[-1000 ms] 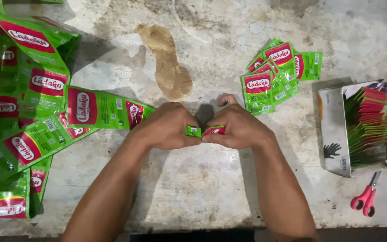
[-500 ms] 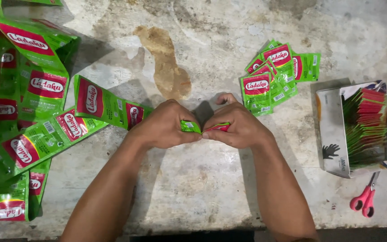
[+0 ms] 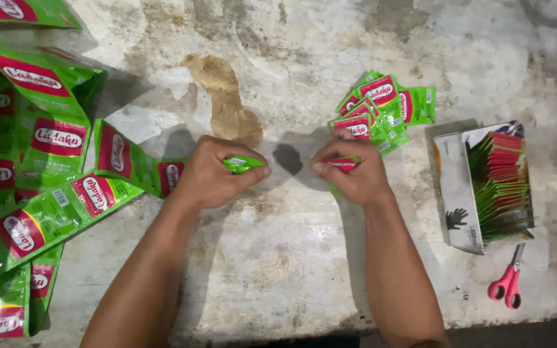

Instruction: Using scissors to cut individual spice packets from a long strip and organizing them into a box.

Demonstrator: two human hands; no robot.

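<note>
A long chain of glossy green-and-red plastic sachets [image 3: 40,161] sprawls over the left of the stained grey stone table [image 3: 278,270]. Its near end runs into the left hand [image 3: 211,171], whose thumb and curled fingers pinch the green strip end [image 3: 243,164]. A gap apart, the right hand [image 3: 352,174] pinches a single torn-off green-and-red sachet [image 3: 342,164] between thumb and forefinger. Just behind it lies a small pile of loose sachets [image 3: 385,109]. Further right stands an open cardboard box [image 3: 459,193] packed with upright sachets, and red-handled scissors [image 3: 507,280] lie below it.
</note>
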